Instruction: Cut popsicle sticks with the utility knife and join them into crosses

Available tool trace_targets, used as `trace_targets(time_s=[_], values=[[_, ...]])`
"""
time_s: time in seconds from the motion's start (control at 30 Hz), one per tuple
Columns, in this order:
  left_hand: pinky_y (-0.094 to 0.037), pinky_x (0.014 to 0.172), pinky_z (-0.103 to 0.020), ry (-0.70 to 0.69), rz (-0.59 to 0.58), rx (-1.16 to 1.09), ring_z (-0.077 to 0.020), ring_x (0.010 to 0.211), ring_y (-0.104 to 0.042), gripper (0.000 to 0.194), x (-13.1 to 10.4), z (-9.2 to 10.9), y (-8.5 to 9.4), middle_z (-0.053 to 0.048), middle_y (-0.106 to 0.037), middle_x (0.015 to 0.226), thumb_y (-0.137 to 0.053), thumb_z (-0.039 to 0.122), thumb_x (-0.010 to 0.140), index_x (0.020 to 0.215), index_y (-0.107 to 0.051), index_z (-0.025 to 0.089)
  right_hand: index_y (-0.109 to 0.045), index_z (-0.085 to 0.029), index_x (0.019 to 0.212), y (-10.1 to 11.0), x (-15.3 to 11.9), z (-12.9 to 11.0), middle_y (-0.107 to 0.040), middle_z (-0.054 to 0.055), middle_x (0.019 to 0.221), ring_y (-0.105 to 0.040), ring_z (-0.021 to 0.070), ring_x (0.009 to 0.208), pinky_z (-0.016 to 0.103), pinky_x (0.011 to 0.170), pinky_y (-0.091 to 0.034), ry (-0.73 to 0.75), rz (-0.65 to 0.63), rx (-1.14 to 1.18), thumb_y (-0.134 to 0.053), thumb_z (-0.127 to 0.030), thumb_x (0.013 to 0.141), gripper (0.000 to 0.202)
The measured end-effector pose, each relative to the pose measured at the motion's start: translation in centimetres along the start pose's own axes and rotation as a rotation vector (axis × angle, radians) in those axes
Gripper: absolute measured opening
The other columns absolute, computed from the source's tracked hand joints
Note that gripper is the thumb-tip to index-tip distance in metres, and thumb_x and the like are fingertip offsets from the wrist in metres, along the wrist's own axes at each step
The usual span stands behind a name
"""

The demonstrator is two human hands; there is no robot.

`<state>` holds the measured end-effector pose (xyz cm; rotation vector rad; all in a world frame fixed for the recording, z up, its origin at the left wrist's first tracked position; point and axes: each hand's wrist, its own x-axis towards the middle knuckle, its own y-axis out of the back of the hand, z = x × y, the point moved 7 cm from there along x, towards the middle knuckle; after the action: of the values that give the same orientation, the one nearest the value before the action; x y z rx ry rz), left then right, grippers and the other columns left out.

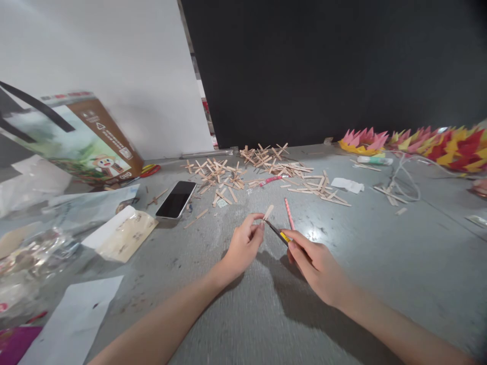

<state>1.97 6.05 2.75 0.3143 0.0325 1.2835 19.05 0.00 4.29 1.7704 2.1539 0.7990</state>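
My left hand (pixel 245 243) pinches a small wooden stick (pixel 268 212) between thumb and forefinger, above the middle of the grey table (pixel 213 319). My right hand (pixel 310 261) grips what look like slim black tweezers (pixel 279 233) with a yellow label. Their dark tip meets the lower end of the stick, close to my left fingertips. A pink patterned rod (pixel 289 213) runs behind my right fingers; whether they touch it I cannot tell. Beyond both hands lie loose wooden sticks (pixel 319 188) and a pile of sticks joined in crosses (pixel 216 172).
A phone (pixel 177 199), a cream packet (pixel 127 235), paper sheets (pixel 72 319) and a printed bag (pixel 95 139) are on the left. At the back right are folded paper pieces (pixel 363 141), a glue-stick-like tube (pixel 375 160) and a white cable (pixel 405 177). Dark and white panels rise behind.
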Motion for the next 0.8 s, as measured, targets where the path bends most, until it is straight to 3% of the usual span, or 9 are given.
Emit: trace_targets(time_s=[0.33,0.57,0.8], values=[[-0.025,0.053,-0.023,-0.019,0.001,0.06,-0.0112,0.053,-0.033,0.035,-0.1,0.1,0.1,0.008,-0.039,0.06,-0.046,0.042,0.104,0.124,-0.06,0.018,-0.061,-0.023,0.137,0.0,0.0,0.4,-0.059,-0.002,0.067,-0.048,0.015,0.054,0.028,0.053,-0.038,-0.031,-0.027,0.048,-0.036,-0.044,0.111,0.043],[-0.022,0.055,-0.025,-0.086,-0.002,0.237,-0.0107,0.053,-0.028,0.031,-0.3,1.2,0.2,0.009,-0.03,0.058,-0.047,0.039,0.104,0.117,-0.066,0.017,-0.067,-0.022,0.137,1.3,0.3,-0.5,-0.066,0.0,0.064,-0.054,0.0155,0.051,0.029,0.053,-0.04,0.072,-0.021,-0.198,-0.039,-0.035,0.109,0.042],[-0.024,0.055,-0.024,-0.038,-0.034,0.195,-0.0108,0.054,-0.033,0.03,0.0,0.9,0.2,0.007,-0.04,0.06,-0.049,0.038,0.102,0.113,-0.067,0.017,-0.063,-0.022,0.143,1.5,0.5,-1.1,-0.079,0.007,0.094,-0.068,0.018,0.068,0.03,0.064,-0.048,0.214,-0.056,-0.317,-0.038,-0.026,0.107,0.043]])
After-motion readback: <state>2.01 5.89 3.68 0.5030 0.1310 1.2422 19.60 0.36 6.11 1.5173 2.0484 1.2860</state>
